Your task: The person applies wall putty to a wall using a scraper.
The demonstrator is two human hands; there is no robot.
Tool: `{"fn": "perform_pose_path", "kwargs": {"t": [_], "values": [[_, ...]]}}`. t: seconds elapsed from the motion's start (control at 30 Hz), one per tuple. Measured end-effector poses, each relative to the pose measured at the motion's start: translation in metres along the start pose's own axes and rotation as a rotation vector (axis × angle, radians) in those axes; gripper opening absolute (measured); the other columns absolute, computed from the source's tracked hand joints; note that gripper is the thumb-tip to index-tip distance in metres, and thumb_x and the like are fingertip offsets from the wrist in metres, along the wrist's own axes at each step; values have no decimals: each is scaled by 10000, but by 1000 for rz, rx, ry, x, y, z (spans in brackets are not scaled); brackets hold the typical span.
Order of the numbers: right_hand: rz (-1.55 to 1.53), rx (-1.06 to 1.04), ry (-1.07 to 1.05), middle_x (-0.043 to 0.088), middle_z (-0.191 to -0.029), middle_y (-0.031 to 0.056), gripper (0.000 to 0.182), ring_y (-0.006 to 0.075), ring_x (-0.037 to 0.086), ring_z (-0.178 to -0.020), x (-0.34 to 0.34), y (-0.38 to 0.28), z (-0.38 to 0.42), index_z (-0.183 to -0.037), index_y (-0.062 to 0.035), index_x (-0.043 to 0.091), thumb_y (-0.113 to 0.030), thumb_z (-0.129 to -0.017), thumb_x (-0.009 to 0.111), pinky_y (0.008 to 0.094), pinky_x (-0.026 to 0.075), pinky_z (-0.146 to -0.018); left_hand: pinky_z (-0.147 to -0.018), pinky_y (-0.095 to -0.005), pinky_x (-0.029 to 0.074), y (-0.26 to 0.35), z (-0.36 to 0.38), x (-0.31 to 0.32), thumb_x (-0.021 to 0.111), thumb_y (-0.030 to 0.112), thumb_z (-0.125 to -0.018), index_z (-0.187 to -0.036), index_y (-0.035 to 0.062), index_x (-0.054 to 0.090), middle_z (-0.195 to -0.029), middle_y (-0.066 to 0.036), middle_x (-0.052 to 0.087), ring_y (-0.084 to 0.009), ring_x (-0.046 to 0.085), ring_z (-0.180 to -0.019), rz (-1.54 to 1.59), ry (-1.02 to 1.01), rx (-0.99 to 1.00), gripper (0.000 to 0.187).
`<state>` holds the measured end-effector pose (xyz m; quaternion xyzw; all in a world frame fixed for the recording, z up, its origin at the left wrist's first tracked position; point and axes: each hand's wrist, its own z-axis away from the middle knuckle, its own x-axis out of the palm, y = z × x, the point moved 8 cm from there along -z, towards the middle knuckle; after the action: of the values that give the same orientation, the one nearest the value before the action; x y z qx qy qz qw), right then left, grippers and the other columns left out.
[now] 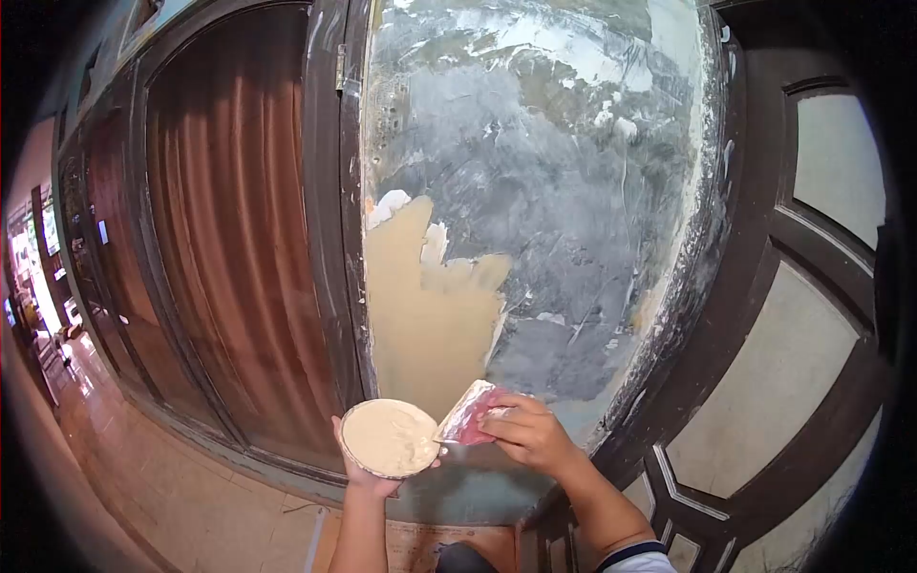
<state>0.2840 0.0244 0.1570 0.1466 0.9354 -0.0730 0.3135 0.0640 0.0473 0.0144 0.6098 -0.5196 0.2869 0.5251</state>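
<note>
My left hand (pixel 368 479) is wrapped around the underside of a round bowl (pixel 348 455). Cream-coloured putty (pixel 387 435) fills it nearly to the rim. In my right hand (pixel 530 435) is a flat pinkish-red putty spreader (pixel 470 416), smeared with white putty, its lower corner at the bowl's right rim. Both hands are in front of the lower part of a wall panel (pixel 573 191) of patchy grey with white smears. A smooth beige coat (pixel 435 329) covers the panel's lower left, with a ragged upper edge.
Left of the panel, a dark wooden frame (pixel 334 239) borders glass with a reddish-brown curtain (pixel 234 191) behind it. On the right stands a dark wooden door (pixel 755 334) with pale inset panels. Tiled floor (pixel 201 487) runs along the lower left.
</note>
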Motion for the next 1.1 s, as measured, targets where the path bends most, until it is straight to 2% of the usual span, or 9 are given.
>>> {"fn": "perform_pose_path", "kwargs": {"t": [0.1, 0.37, 0.4, 0.43, 0.6, 0.73, 0.93, 1.0, 1.1], "values": [[65, -63, -98, 753, -1100, 33, 315, 276, 686, -1148, 2, -7, -1, -1099, -112, 776, -98, -785, 795, 411, 570, -895, -918, -845, 475, -5, -5, 5, 366, 973, -827, -1537, 74, 443, -1486, -285, 529, -579, 579, -1250, 123, -27, -33, 1148], [68, -60, -95, 775, -1102, 15, 356, 292, 704, -1133, 1, -11, 5, -1083, -131, 792, -70, -734, 828, 418, 579, -887, -915, -842, 475, -17, -9, 14, 348, 973, -833, -1531, 89, 452, -1499, -262, 524, -566, 569, -1269, 155, -44, -92, 1131], [91, -65, -110, 744, -1097, 13, 292, 250, 674, -1166, 2, -11, 7, -1105, -133, 775, -156, -816, 799, 414, 561, -903, -903, -837, 484, -17, -9, 11, 346, 968, -839, -1528, 87, 454, -1494, -263, 529, -564, 568, -1271, 114, -30, -80, 1124], [91, -63, -110, 744, -1097, 13, 292, 250, 674, -1166, 3, -10, 9, -1105, -133, 775, -156, -816, 799, 414, 561, -903, -903, -837, 484, -18, -10, 11, 346, 968, -839, -1528, 87, 454, -1494, -263, 529, -564, 568, -1271, 114, -30, -82, 1124], [-7, -30, -72, 779, -1090, 46, 348, 309, 706, -1123, 3, -8, 15, -1086, -82, 789, -41, -743, 834, 408, 571, -934, -874, -821, 513, -23, -10, 12, 329, 969, -844, -1527, 83, 453, -1488, -257, 536, -548, 590, -1256, 60, 2, -64, 1125], [-19, -11, -44, 781, -1082, 52, 345, 315, 711, -1108, 3, -8, 20, -1075, -80, 792, -28, -737, 836, 404, 571, -931, -874, -812, 521, -30, -9, 13, 325, 977, -836, -1532, 77, 440, -1486, -272, 530, -569, 590, -1239, 82, 2, -76, 1143], [53, 43, 52, 779, -974, 51, 324, 291, 732, -964, -7, 0, 26, -1035, -83, 797, -10, -723, 841, 395, 574, -826, -882, -800, 527, -37, -12, 18, 332, 992, -815, -1557, 59, 401, -1478, -307, 525, -603, 595, -1207, 21, -79, -74, 1193], [29, 110, 110, 769, -948, 44, 205, 258, 722, -884, -9, 14, 33, -987, -105, 782, -73, -789, 822, 377, 563, -731, -880, -801, 526, -41, -13, 12, 331, 999, -806, -1568, 56, 389, -1485, -320, 516, -628, 591, -1195, 56, -104, -70, 1213], [67, 257, 128, 772, -931, 72, 149, 267, 726, -832, -4, 50, 49, -966, -108, 783, -66, -825, 812, 372, 570, -704, -877, -802, 526, -47, -6, 15, 331, 1003, -800, -1570, 68, 393, -1487, -317, 518, -642, 582, -1197, 165, -158, -80, 1213]]}}
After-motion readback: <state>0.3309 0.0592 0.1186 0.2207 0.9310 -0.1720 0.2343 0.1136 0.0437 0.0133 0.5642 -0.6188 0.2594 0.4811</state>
